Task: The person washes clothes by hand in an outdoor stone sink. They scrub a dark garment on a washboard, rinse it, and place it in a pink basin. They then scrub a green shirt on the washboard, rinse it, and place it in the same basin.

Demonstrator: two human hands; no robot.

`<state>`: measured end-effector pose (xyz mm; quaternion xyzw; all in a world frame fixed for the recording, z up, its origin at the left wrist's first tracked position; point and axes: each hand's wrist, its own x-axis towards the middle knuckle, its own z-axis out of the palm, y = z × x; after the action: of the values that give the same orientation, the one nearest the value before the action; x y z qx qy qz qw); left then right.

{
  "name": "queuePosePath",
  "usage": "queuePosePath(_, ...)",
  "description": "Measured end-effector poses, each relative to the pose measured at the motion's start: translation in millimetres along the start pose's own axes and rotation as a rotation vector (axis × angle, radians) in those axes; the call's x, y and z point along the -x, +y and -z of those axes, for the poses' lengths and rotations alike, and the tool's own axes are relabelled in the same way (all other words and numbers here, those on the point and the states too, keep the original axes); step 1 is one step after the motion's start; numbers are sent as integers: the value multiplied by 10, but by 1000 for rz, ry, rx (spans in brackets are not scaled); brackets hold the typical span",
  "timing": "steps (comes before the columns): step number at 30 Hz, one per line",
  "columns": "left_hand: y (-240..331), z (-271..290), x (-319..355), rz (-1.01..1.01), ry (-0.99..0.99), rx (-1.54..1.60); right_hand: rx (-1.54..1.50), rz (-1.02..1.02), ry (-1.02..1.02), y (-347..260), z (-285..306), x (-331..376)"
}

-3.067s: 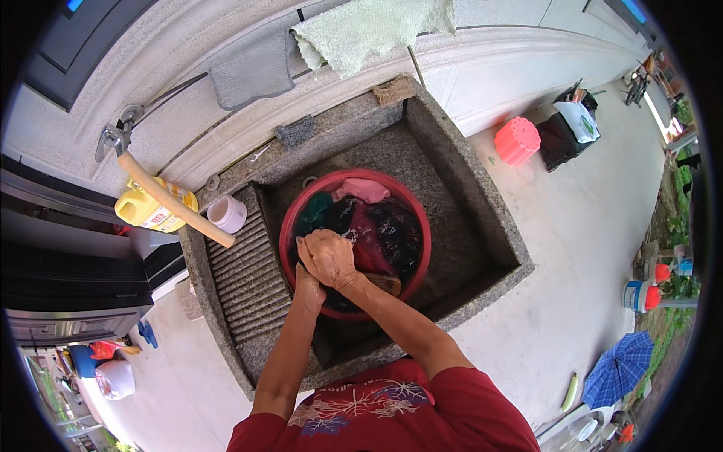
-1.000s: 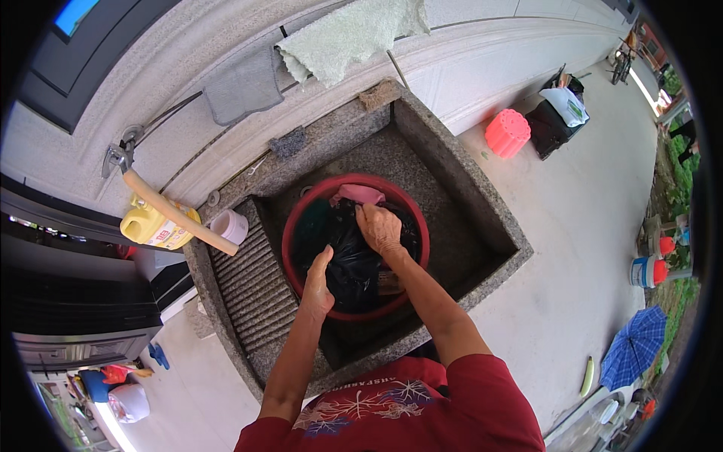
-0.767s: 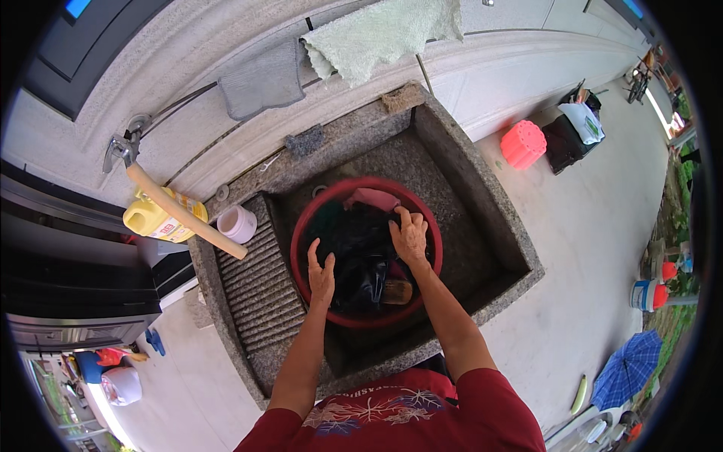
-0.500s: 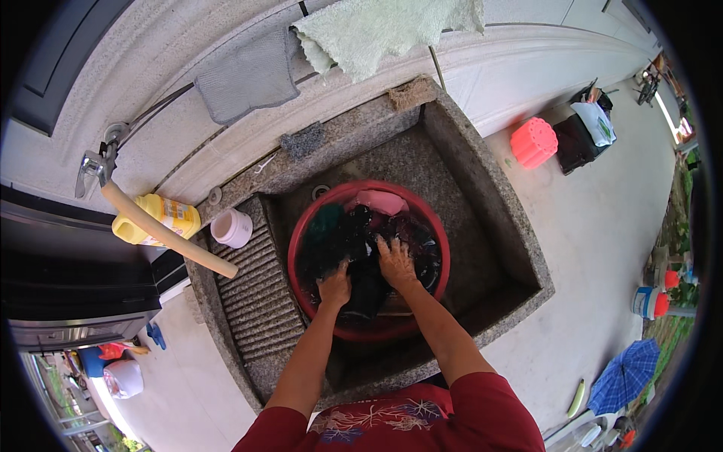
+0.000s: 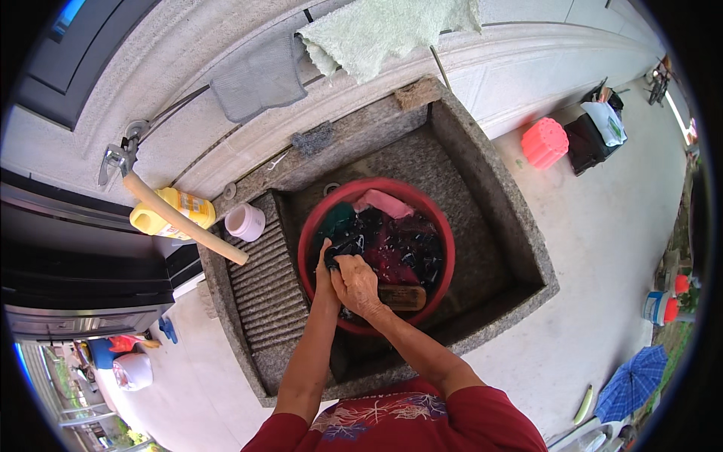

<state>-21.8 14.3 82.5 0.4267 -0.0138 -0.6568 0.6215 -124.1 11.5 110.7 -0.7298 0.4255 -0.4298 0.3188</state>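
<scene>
A red plastic basin (image 5: pixel 449 260) stands in a stone sink, filled with water and soaking clothes. At its left side my hands are close together, closed on a bunched wet dark garment (image 5: pixel 345 248). My left hand (image 5: pixel 325 264) grips it from the left, thumb side up. Over it from the right bends my right hand (image 5: pixel 357 280), knuckles up and fingers curled into the fabric. Dark red cloth (image 5: pixel 395 260), a pink cloth (image 5: pixel 385 202) and a green one (image 5: pixel 337 220) lie in the water. A wooden brush (image 5: pixel 403 297) rests near the basin's front.
The stone sink (image 5: pixel 512 203) has a ribbed washboard (image 5: pixel 267 294) on its left. Beside that stand a white tub (image 5: pixel 245 222) and a yellow jug (image 5: pixel 172 212), under a tap hose (image 5: pixel 184 218). Cloths (image 5: pixel 260 83) hang behind. A pink stool (image 5: pixel 544 143) is on the floor at right.
My hands, apart and pressed into the wet clothes before, have come together at the basin's left, with the dark garment gathered between them. The wooden brush now shows.
</scene>
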Motion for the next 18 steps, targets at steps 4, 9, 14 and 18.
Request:
queuePosePath(4, 29, -245, 144, 20, 195, -302, 140, 30, -33, 268, 139, -243)
queuePosePath(9, 467, -485, 459, 32, -55, -838, -414, -219, -250, 129, 664, -577)
queuePosePath(14, 1063, -1035, 833, -250, -67, -752, -752, -214, -416, -146, 1232, -756)
queuePosePath(18, 1463, -1690, 1235, -436, -98, -797, -702, -165, -471, -330, 1292, -846)
